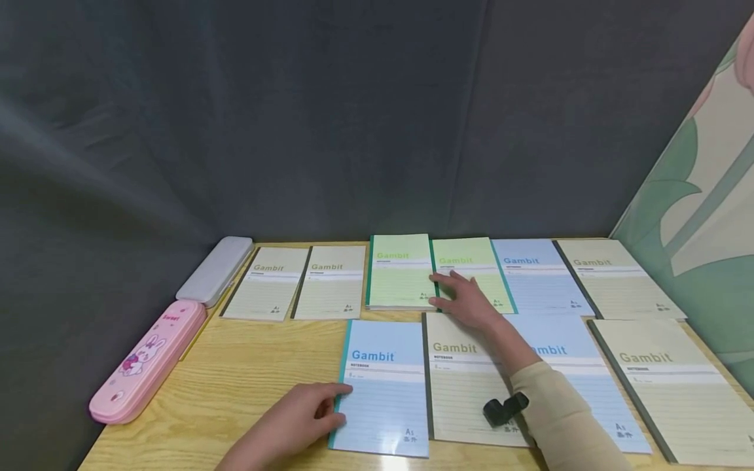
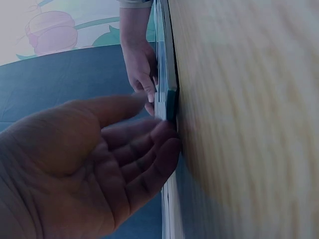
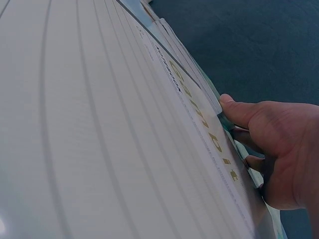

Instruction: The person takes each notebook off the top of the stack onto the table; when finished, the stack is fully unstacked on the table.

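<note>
My left hand (image 1: pixel 300 418) is at the left edge of a blue notebook (image 1: pixel 385 392) in the front row. Its fingertips are on or just beside the teal spine; the left wrist view shows the fingers (image 2: pixel 144 164) loosely bent with a bare palm. Further back, my right hand (image 1: pixel 465 301) reaches over a beige notebook (image 1: pixel 456 386). Thumb and fingertips meet the right edge of a green notebook (image 1: pixel 397 275), which looks thicker, like a stack. Under that hand lies a second green notebook (image 1: pixel 497 288). In the right wrist view the thumb (image 3: pixel 237 109) touches a notebook corner.
Two beige notebooks (image 1: pixel 265 284) lie at the back left. More blue (image 1: pixel 536 275) and beige notebooks (image 1: pixel 677 386) are to the right. A pink pencil case (image 1: pixel 150 360) and a white case (image 1: pixel 215 268) line the wooden table's (image 1: pixel 247 373) left edge. A dark curtain (image 1: pixel 353 118) hangs behind.
</note>
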`<state>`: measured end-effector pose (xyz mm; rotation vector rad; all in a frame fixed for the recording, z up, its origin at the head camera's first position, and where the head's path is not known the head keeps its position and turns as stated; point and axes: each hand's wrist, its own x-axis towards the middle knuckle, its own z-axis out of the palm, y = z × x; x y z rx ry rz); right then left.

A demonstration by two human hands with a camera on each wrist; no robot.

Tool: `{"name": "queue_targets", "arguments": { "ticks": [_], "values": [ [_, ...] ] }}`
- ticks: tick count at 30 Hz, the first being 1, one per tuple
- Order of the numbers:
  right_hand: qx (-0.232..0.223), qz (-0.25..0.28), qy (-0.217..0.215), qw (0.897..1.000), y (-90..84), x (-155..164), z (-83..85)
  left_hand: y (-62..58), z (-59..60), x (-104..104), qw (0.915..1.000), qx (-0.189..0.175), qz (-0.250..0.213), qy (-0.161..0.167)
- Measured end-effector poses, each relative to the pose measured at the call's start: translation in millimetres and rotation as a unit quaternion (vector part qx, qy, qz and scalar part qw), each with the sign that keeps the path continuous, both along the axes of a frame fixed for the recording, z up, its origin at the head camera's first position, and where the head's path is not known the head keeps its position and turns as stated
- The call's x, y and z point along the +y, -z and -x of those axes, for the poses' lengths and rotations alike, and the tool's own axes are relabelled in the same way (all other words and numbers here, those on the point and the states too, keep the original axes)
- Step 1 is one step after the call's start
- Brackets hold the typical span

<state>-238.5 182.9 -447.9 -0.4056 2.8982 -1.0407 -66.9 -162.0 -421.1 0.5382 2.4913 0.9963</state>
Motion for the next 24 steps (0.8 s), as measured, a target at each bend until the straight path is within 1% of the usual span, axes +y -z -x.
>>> {"name": "queue_targets", "arguments": {
  "ticks": [2,4,7,10,13,15,19,24],
  "values": [
    [0.000,0.001,-0.001,1.000,0.0,0.2,-0.2,0.1,1.0,-0.5,0.9999,0.006,0.002,0.011],
    [0.000,0.002,-0.001,1.000,0.0,0.2,-0.4,-1.1,3.1,-1.3,0.9998,0.014,0.000,0.014],
    [-0.002,0.003,-0.001,1.000,0.6,0.4,0.3,-5.4,9.5,-2.8,0.9994,0.034,-0.008,0.006],
    [-0.003,0.000,0.001,1.000,1.8,1.3,1.1,-9.4,19.9,-4.1,0.9981,0.057,-0.026,-0.006],
    [0.002,-0.003,-0.002,1.000,3.1,2.3,1.7,-8.9,33.4,-5.1,0.9952,0.081,-0.049,-0.027],
    [0.004,-0.002,-0.005,1.000,3.9,2.5,1.8,-7.9,42.4,-4.7,0.9927,0.087,-0.068,-0.049],
    [0.003,-0.001,-0.007,1.000,4.3,2.1,1.2,-4.5,60.3,0.0,0.9878,0.080,-0.093,-0.095],
    [0.005,0.005,-0.003,1.000,3.5,1.5,0.0,2.3,82.0,10.2,0.9821,0.069,-0.120,-0.128]
  ]
}}
